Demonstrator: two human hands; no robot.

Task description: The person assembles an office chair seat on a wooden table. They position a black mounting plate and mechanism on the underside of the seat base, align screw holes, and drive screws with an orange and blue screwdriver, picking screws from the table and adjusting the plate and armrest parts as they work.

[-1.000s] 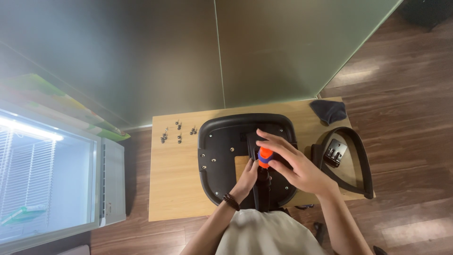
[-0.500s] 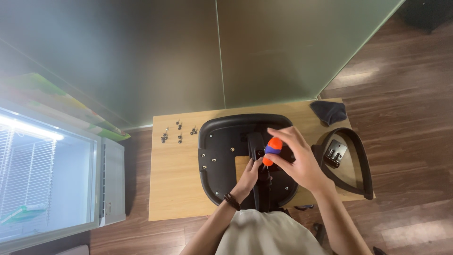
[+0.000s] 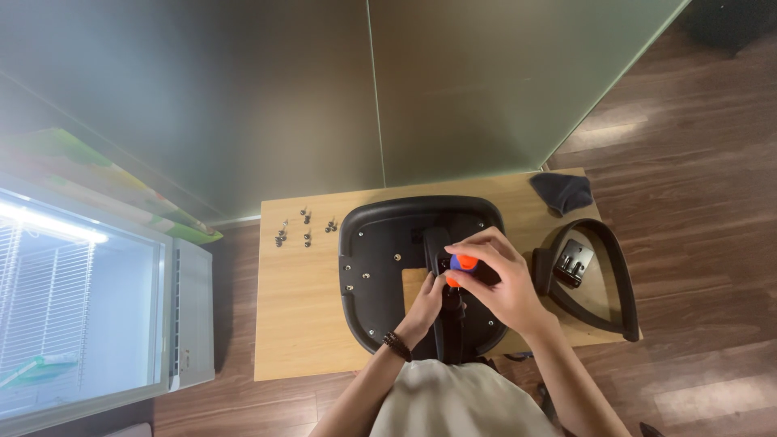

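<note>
Orange-blue tool (image 3: 460,267) pinched by right hand (image 3: 498,283) — tip hidden; left hand (image 3: 425,307) curled beneath — grip unclear.

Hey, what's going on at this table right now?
A person is working on an upturned black chair seat lying on a wooden table. Their right hand grips an orange and blue screwdriver handle over the seat's middle bracket, and their left hand steadies it from below. Loose screws lie to the left, a black armrest and dark cloth to the right.
</note>
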